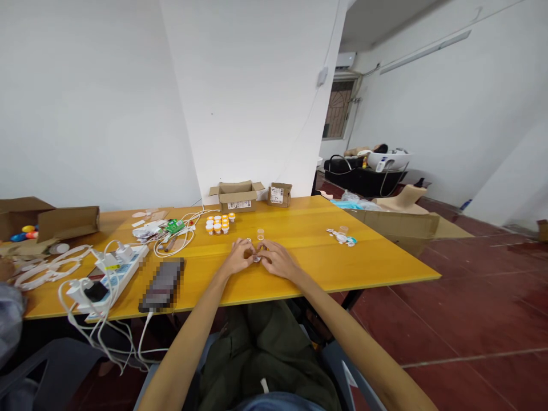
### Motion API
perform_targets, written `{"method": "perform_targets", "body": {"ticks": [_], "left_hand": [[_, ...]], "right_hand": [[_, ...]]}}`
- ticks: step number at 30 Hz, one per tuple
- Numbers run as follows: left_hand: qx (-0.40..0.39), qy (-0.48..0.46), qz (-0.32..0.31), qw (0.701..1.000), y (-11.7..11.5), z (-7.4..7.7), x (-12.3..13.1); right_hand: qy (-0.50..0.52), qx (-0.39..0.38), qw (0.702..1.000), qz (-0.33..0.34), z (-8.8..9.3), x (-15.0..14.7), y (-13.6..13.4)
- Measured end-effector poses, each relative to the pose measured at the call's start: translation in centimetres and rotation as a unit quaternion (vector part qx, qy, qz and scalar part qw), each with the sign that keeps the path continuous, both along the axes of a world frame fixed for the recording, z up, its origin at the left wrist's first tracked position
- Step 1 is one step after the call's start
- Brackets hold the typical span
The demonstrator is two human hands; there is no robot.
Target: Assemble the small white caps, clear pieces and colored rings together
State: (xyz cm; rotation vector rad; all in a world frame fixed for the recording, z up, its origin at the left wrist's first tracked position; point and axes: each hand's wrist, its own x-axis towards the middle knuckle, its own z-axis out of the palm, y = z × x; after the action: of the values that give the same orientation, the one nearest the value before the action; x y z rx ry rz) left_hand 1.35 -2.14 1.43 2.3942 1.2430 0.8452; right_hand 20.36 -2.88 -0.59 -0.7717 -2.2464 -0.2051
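Note:
My left hand [240, 257] and my right hand [278, 260] meet over the table, fingertips pinched together. Between them is a small clear plastic piece [257, 259], largely covered by the fingers, so its exact kind cannot be made out. Just beyond the hands a small clear cup [261, 234] stands on the table. A group of small white jars with orange-yellow rims [217, 227] stands further back to the left. Off to the right lies a loose pile of small white and teal parts [347, 241].
Cardboard boxes [238, 200] stand at the back of the yellow table [308, 228]. Leftward are a phone [162, 285], a power strip [115, 279] with tangled cables and a green circuit board [174, 226]. Another person's sleeve [9, 317] shows at the left edge.

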Motion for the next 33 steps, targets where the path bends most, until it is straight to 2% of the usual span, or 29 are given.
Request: {"method": "perform_targets", "body": {"ticks": [33], "left_hand": [[0.003, 0.008, -0.010, 1.000, 0.32, -0.29, -0.18]], "right_hand": [[-0.028, -0.017, 0.999, -0.005, 0.03, -0.02, 0.10]]}}
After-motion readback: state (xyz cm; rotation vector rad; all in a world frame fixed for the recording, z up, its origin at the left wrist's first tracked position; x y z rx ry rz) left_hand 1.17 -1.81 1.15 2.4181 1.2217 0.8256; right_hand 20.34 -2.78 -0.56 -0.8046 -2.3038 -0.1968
